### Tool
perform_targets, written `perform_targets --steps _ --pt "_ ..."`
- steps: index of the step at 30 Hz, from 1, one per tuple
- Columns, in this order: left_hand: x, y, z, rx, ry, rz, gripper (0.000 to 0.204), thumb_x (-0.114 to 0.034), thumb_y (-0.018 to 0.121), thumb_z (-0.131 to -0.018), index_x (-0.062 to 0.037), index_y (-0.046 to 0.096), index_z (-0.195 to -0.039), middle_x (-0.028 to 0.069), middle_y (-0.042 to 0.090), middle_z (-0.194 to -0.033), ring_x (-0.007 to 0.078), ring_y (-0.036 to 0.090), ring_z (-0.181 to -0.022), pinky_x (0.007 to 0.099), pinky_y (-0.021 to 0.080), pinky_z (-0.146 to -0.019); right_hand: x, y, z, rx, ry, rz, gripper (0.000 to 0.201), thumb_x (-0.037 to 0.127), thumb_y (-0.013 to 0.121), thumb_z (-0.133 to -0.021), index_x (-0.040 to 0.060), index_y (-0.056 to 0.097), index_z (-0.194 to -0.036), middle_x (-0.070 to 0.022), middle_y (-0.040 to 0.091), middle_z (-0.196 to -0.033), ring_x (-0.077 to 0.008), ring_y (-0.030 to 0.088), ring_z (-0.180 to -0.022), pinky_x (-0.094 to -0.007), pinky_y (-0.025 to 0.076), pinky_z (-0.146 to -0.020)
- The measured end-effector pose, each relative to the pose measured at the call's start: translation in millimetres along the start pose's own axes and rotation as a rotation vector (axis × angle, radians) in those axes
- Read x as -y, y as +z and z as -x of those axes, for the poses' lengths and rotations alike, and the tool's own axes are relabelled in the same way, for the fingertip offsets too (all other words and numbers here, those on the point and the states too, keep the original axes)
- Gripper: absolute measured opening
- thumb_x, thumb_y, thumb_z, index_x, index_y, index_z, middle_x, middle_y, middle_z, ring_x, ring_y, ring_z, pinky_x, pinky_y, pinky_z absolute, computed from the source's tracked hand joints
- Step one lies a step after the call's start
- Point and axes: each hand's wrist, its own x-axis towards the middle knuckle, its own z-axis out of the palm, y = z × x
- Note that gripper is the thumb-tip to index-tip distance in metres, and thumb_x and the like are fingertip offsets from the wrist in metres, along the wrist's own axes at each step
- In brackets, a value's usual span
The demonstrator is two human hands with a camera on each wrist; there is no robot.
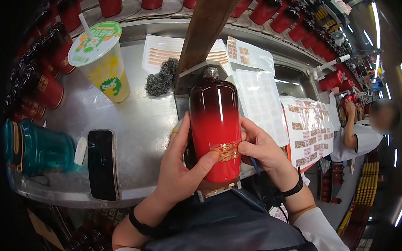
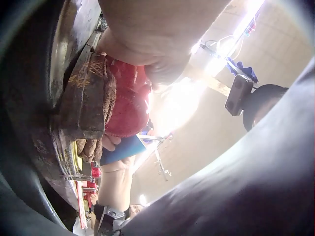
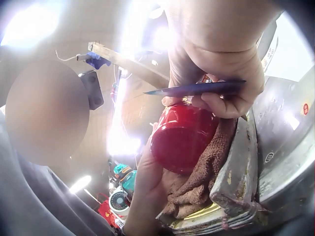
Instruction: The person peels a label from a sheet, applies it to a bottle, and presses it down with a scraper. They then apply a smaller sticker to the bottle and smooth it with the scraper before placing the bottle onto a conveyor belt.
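Note:
A glossy bottle [image 1: 215, 120], black at the shoulder and fading to red, lies neck-away on a cloth-padded rest in front of the body. My left hand [image 1: 178, 167] grips its left side, thumb at the edge of a gold patterned label [image 1: 227, 152] low on the bottle. On the other side my right hand [image 1: 267, 151] has its thumb tip at the label's right end. Curled fingers of that hand hold a thin, pointed blue tool [image 3: 197, 89], seen in the right wrist view beside the bottle's base. A brown cloth [image 3: 216, 152] sits under the bottle.
Left on the metal bench are a phone [image 1: 102, 165], a lidded drink cup [image 1: 106, 69] and a teal jug [image 1: 47, 148]. Dark steel wool [image 1: 162, 78] lies by an upright post [image 1: 206, 31]. Label sheets [image 1: 309, 129] spread rightward before a sink [image 1: 295, 86]. Another person [image 1: 360, 132] works at right.

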Motion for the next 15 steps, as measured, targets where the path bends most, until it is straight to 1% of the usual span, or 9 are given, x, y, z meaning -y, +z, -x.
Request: perform_targets --steps 2,5,7,8,10,11,12,14,15 --pt "1.8 -0.3 -0.1 -0.033 -0.041 0.076 0.075 -0.013 0.066 -0.094 0.0095 0.025 -0.152 0.0203 0.042 -0.146 0.0251 0.042 -0.137 0.0361 0.033 -0.114 0.1 0.6 0.5 -0.007 0.001 0.005 0.068 0.005 0.069 -0.091 0.003 0.034 -0.148 -0.0081 0.07 -0.109 -0.011 0.064 -0.101 -0.0297 0.046 -0.096" --pt "-6.5 -1.3 -1.7 -0.073 -0.113 0.169 0.07 -0.012 0.063 -0.096 0.0088 0.027 -0.152 0.0192 0.041 -0.147 0.0244 0.042 -0.138 0.0354 0.032 -0.114 4.4 -7.3 5.3 0.01 -0.016 0.118 0.059 0.016 0.064 -0.097 0.0015 0.036 -0.147 -0.0026 0.068 -0.095 -0.0068 0.061 -0.088 -0.0258 0.047 -0.084" --pt "-7.0 -1.4 -2.3 -0.081 -0.135 0.191 0.067 -0.012 0.062 -0.097 0.0086 0.028 -0.151 0.0188 0.041 -0.148 0.0243 0.041 -0.138 0.0352 0.033 -0.114 18.2 -16.4 6.2 -0.059 0.041 0.112 0.051 0.03 0.052 -0.105 -0.0005 0.042 -0.144 0.0026 0.061 -0.082 -0.0043 0.054 -0.076 -0.0226 0.045 -0.072" --pt "-0.8 -1.0 -0.7 -0.064 -0.121 0.163 0.071 -0.013 0.064 -0.095 0.0088 0.027 -0.151 0.0193 0.042 -0.147 0.0245 0.041 -0.138 0.0353 0.033 -0.114 27.6 -15.9 3.9 -0.174 0.033 0.215 0.051 0.037 0.042 -0.108 -0.0016 0.047 -0.14 0.0034 0.057 -0.079 -0.0041 0.052 -0.074 -0.0209 0.044 -0.067" --pt "0.9 -1.8 -0.4 -0.049 -0.096 0.137 0.075 -0.014 0.067 -0.093 0.0091 0.026 -0.152 0.0199 0.042 -0.146 0.0247 0.041 -0.138 0.0354 0.033 -0.114 42.0 -24.5 4.5 -0.248 -0.116 0.281 0.049 0.036 0.039 -0.109 -0.0008 0.048 -0.14 0.0026 0.059 -0.086 -0.004 0.052 -0.076 -0.0209 0.045 -0.068" --pt "0.2 -2.5 -0.5 -0.017 -0.026 0.041 0.079 -0.015 0.07 -0.091 0.0093 0.025 -0.152 0.0205 0.043 -0.144 0.0255 0.043 -0.136 0.036 0.034 -0.113 49.8 -21.7 8.3 -0.253 -0.184 0.267 0.042 0.024 0.052 -0.105 0.001 0.049 -0.14 0.0018 0.058 -0.094 -0.0052 0.054 -0.083 -0.0216 0.046 -0.075" --pt "0.0 -2.6 -0.1 0.015 0.04 -0.053 0.084 -0.015 0.073 -0.088 0.0095 0.025 -0.152 0.0211 0.044 -0.143 0.0262 0.044 -0.135 0.0365 0.035 -0.112 57.0 -10.6 13.0 -0.254 -0.185 0.271 0.042 0.024 0.052 -0.105 0.001 0.049 -0.14 0.0018 0.058 -0.094 -0.0052 0.054 -0.083 -0.0216 0.046 -0.075" --pt "2.6 -2.2 0.4 0.005 0.043 -0.082 0.087 -0.016 0.076 -0.086 0.0098 0.024 -0.152 0.0216 0.045 -0.141 0.0269 0.045 -0.134 0.0371 0.035 -0.112 67.6 21.8 23.3 -0.168 -0.232 0.542 0.046 0.008 0.065 -0.095 0.0029 0.05 -0.138 0.0016 0.058 -0.099 -0.0064 0.056 -0.09 -0.0221 0.046 -0.083" --pt "3.9 -1.6 0.1 -0.005 0.042 -0.114 0.091 -0.017 0.078 -0.084 0.01 0.024 -0.152 0.022 0.046 -0.139 0.0276 0.046 -0.132 0.0377 0.036 -0.111 69.4 36.7 26.7 -0.143 -0.179 0.467 0.053 -0.001 0.073 -0.085 0.0031 0.053 -0.134 0.0008 0.059 -0.102 -0.0062 0.056 -0.097 -0.0223 0.045 -0.087"
